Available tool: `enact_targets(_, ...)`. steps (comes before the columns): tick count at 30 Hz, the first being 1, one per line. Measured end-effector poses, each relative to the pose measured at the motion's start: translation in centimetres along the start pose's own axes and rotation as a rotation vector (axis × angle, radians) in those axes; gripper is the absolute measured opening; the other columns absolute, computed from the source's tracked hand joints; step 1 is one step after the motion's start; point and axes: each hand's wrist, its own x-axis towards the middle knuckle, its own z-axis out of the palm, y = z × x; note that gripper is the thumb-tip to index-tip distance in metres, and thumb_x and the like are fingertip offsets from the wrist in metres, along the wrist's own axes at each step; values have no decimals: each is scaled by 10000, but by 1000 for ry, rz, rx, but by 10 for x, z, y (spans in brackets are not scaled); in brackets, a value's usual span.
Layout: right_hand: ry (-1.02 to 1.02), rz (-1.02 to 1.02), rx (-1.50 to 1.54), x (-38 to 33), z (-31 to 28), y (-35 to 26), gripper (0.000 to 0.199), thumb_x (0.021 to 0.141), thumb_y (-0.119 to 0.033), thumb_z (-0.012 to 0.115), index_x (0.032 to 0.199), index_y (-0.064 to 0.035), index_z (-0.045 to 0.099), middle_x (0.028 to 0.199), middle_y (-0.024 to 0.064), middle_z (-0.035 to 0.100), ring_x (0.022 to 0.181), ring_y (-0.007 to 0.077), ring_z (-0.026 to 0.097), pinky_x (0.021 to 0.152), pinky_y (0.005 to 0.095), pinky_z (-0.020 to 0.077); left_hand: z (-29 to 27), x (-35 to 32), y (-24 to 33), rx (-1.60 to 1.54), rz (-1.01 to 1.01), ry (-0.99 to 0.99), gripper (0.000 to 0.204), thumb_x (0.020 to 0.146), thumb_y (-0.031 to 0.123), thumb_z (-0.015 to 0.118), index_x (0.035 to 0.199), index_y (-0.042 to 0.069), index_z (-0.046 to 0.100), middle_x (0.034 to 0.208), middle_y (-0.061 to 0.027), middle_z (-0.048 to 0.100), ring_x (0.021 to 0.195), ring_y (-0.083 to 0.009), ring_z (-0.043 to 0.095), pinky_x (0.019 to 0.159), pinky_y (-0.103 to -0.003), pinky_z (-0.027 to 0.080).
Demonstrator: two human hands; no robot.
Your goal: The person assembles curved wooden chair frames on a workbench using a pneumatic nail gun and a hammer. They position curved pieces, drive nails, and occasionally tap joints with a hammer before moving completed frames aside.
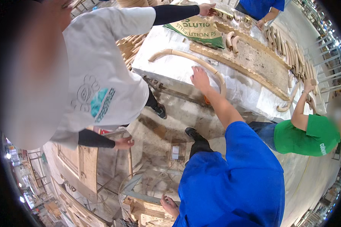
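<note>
My right hand (199,78) reaches out to a long bent wooden strip (185,56) that arcs over the near part of a plastic-covered table (166,72). The palm lies on the strip with the fingers spread. My left hand (169,205) hangs low by my blue shirt and touches the edge of a pale wooden frame (147,212) on the floor. Its fingers are bent, and whether they grip the frame is unclear.
A person in a white shirt (98,68) stands close on the left, one hand (206,9) at the table's far end. A person in green (310,134) holds a curved piece (291,99) on the right. A green sack (199,28), a long carved wooden mould (246,72) and several curved wood pieces lie on the table.
</note>
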Motion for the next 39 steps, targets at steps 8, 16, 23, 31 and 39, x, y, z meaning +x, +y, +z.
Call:
enact_targets(8, -128, 148, -29, 131, -7, 49, 541, 936, -219, 600, 1448, -68, 510, 1287, 203, 620, 1262, 385, 584, 1029, 510, 501, 17, 21, 81, 86, -63, -219, 325, 1007, 126, 623, 1317, 29, 624, 940, -125, 683, 798, -219, 631, 706, -355, 513)
enact_targets(16, -289, 229, 53, 111, 5, 82, 475, 944, -69, 517, 1415, -76, 464, 1322, 320, 579, 1109, 469, 660, 965, 528, 543, 21, 39, 107, -60, -56, -253, 322, 1006, 156, 619, 1295, 14, 640, 930, -119, 678, 801, -202, 634, 707, -344, 508)
enact_targets(23, -247, 230, 192, -9, -64, 143, 465, 858, -103, 598, 1305, -29, 493, 1046, 280, 691, 1020, 454, 665, 863, 538, 534, 45, 73, 129, 169, 259, -90, 304, 998, 167, 629, 1248, 2, 682, 1020, -179, 718, 898, -326, 685, 784, -435, 525)
enact_targets(31, -552, -159, 55, -104, -133, 39, 309, 836, -162, 603, 1122, -67, 534, 971, 227, 691, 913, 466, 671, 776, 581, 527, 40, 93, 273, 173, 944, -52, 305, 887, 79, 704, 1191, 91, 714, 1048, -103, 702, 971, -310, 663, 861, -437, 510)
enact_targets(39, -934, -711, 85, -160, -154, -150, 443, 839, -150, 587, 1271, -68, 534, 1143, 239, 680, 1049, 473, 643, 902, 554, 504, 13, 35, 214, -57, 944, 55, 345, 823, 115, 742, 1166, 135, 708, 1019, -26, 678, 952, -217, 655, 821, -366, 506)
